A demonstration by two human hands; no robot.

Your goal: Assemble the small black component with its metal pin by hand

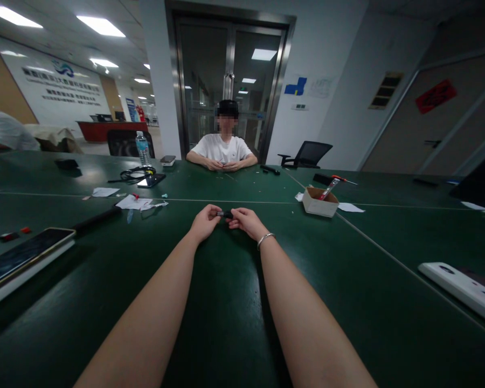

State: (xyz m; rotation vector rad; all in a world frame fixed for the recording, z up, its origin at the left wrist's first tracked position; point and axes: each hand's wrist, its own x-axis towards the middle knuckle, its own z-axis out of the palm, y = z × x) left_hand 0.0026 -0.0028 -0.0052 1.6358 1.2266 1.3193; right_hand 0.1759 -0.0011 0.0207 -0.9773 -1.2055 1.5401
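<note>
Between my two hands is a small dark object (228, 214) with a greyish, shinier section at its left end; its kind is too small to make out. My left hand (206, 222) pinches the grey end between thumb and fingertips. On the other side, my right hand (246, 222) grips the black end, with a silver bracelet (265, 240) round that wrist. Both hands are held close together just over the green table (226, 302). The fingers hide part of the object.
Across the table sits a person (223, 146) in white, hands together. A small box (320, 203) with tools stands right of my hands. Paper scraps (134, 202), a coiled cable (135, 173) and a water bottle (143, 149) are leftward. A phone (28, 253) lies near left, a white power strip (461, 288) near right.
</note>
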